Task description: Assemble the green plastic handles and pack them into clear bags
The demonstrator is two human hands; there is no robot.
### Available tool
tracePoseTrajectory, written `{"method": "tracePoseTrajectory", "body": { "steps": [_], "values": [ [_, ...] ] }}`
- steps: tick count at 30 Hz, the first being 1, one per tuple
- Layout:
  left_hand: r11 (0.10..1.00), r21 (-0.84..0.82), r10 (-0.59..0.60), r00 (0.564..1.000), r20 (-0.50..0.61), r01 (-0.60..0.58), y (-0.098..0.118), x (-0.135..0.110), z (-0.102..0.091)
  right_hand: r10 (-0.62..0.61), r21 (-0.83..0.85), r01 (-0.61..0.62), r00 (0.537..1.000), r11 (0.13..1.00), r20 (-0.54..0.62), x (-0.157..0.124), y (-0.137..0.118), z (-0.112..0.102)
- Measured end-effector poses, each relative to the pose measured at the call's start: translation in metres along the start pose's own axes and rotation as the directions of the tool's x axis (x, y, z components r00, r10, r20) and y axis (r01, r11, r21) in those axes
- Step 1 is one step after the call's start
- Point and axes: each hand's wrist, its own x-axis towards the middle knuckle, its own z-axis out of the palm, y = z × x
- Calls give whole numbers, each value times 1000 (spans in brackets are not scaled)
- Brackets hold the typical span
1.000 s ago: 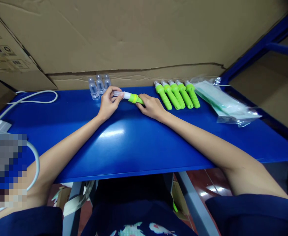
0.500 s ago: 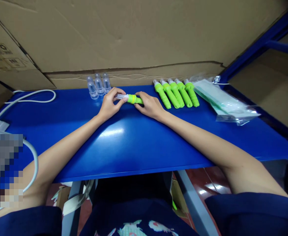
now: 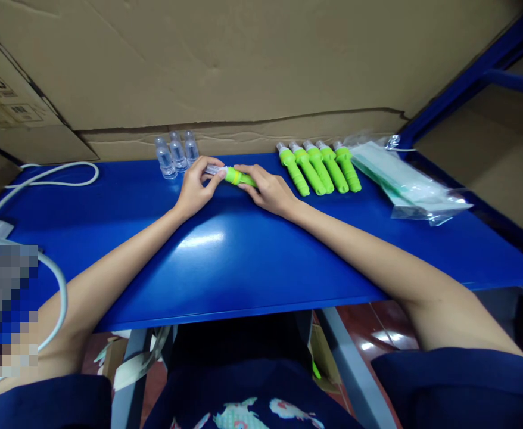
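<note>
Near the far edge of the blue table, the left hand, angled inward, pinches the clear end of the green tube; the right hand, palm down, curls around its green end.

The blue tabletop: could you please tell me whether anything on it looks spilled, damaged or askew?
Nothing looks spilled or damaged. The five green pieces lie side by side and the three clear pieces are grouped together. The plastic-wrapped packet looks slightly untidy: it lies aslant at the right, its wrapping crumpled.
</note>
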Motion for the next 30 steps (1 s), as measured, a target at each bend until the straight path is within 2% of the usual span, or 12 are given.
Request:
{"method": "tracePoseTrajectory", "body": {
  "steps": [8,16,23,30],
  "values": [
    [1000,7,12,1000,6,-12,1,0,0,26,-29,-25,999,999,19,0,-1,0],
    [1000,20,-12,1000,17,12,1,0,0,59,-5,-60,998,998,-28,0,4,5],
    [999,45,20,998,60,-23,6,0,-1,39,1,-39,998,999,-39,0,4,6],
    [998,17,-54,996,68,53,6,0,-3,20,9,-19,999,1000,-35,-1,4,6]
  ]
}}
